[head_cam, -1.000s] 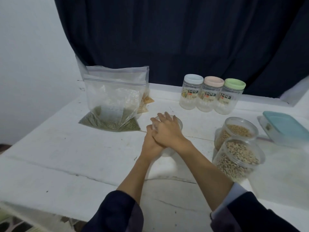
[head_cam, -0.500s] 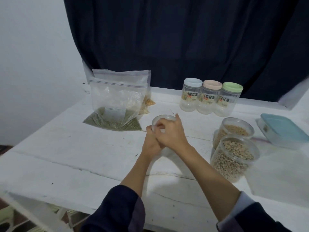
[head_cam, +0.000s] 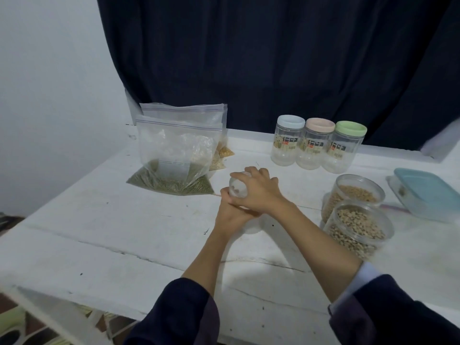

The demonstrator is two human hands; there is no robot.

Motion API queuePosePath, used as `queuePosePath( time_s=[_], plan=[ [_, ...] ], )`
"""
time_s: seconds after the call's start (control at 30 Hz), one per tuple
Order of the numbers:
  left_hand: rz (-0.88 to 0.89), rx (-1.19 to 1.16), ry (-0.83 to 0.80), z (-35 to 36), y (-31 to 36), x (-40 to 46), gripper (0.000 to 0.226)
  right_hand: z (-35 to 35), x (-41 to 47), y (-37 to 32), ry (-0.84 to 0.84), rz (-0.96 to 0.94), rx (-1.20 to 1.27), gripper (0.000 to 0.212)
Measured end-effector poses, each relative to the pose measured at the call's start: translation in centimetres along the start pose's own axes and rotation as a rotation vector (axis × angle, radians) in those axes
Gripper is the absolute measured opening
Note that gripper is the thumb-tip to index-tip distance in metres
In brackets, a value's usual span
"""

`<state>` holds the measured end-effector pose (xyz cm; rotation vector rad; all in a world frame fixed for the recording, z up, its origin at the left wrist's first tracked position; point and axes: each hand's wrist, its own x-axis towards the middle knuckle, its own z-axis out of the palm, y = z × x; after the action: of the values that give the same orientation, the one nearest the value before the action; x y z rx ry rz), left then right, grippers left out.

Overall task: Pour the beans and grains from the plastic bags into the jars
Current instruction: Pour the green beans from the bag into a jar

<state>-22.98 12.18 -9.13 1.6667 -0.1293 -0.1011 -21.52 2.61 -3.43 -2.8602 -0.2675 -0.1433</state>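
Both hands are gripping a small clear jar [head_cam: 238,189] at mid-bench [head_cam: 112,220]: left hand [head_cam: 230,210] curling fingers round its body, right hand [head_cam: 258,192] clamping its top. Probably light, rigid, smooth; best gripped around the wall. The green-bean bag [head_cam: 174,165], limp, is lying nearby.

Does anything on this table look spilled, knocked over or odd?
No spill shows. The clear jar in both hands tips toward the bag of green beans instead of standing upright. The two filled jars by the right arm have no lids.
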Motion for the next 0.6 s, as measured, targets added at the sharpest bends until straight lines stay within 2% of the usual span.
queuePosePath(
  time_s=[0.13,0.27,0.37,0.43,0.5,0.53,0.6],
  plan=[
    [0.029,-0.049,-0.003,-0.2,0.0,-0.5,0.100,-0.8,0.0,1.2,-0.010,-0.043,0.243,0.069],
    [0.059,-0.030,-0.039,-0.5,-0.3,-0.3,0.096,-0.5,0.2,1.5,0.003,-0.076,0.309,0.067],
    [0.052,0.010,-0.032,-1.0,-0.6,0.0,0.080,-0.9,0.3,1.7,-0.037,-0.106,0.367,0.067],
    [0.033,0.010,-0.050,-1.6,-1.0,0.5,0.077,-1.8,0.4,1.8,-0.049,-0.106,0.595,0.062],
    [0.013,0.014,-0.083,-2.3,-1.3,1.0,0.086,-3.4,0.6,2.2,-0.022,-0.071,0.905,0.053],
    [-0.003,0.022,-0.098,-2.6,-1.6,1.3,0.091,-4.2,0.8,2.5,0.010,-0.018,1.061,0.046],
    [-0.021,0.045,-0.093,-2.7,-1.6,1.4,0.098,-5.0,1.4,3.3,0.054,0.210,1.417,0.033]
  ],
)
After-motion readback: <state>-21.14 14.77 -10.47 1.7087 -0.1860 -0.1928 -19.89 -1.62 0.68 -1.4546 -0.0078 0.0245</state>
